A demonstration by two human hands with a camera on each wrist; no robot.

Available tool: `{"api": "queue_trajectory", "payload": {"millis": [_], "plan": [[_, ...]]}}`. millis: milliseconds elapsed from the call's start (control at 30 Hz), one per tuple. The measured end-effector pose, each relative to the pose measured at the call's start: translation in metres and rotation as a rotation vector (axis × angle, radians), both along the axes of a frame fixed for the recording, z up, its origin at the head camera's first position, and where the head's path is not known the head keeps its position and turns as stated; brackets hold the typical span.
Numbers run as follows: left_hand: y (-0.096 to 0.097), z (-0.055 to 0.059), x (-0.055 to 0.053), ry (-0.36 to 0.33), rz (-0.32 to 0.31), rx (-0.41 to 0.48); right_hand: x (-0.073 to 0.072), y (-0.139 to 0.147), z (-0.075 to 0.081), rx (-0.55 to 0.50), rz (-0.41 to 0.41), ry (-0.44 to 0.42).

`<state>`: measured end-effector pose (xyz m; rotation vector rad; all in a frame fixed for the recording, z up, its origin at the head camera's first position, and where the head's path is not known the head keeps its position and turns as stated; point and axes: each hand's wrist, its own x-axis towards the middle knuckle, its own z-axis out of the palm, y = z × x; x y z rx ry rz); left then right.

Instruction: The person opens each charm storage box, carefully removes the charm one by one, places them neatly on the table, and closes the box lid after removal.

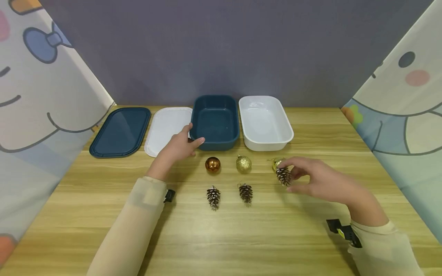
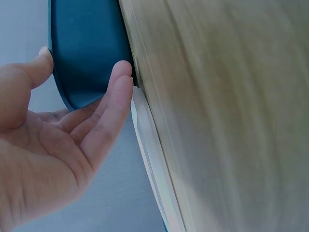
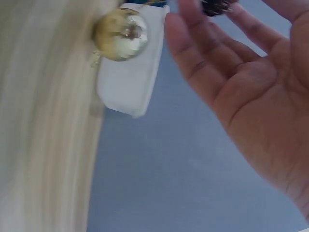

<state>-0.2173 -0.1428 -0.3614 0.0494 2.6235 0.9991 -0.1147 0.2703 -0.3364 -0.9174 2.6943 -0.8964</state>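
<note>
My left hand is at the near left corner of the dark blue container. In the left wrist view its fairly straight fingers lie along the container's side and the thumb touches the rim. At the right, my right hand pinches a frosted pine cone above the table. Just behind that pine cone a gold bauble is partly hidden; the right wrist view shows the bauble shiny and round. Only the pine cone's edge appears there.
A white container stands right of the blue one. A white lid and a dark blue lid lie to the left. In front are a copper bauble, a glittery gold bauble and two pine cones.
</note>
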Motion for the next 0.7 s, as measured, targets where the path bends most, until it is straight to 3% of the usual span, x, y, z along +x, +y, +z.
{"api": "queue_trajectory", "payload": {"millis": [200, 700], "plan": [[0.0, 0.001, 0.001, 0.008, 0.003, -0.003, -0.003, -0.005, -0.011, 0.099, 0.051, -0.06], [0.0, 0.004, 0.002, -0.005, -0.001, 0.015, -0.005, -0.009, -0.028, 0.131, 0.103, -0.131]]}}
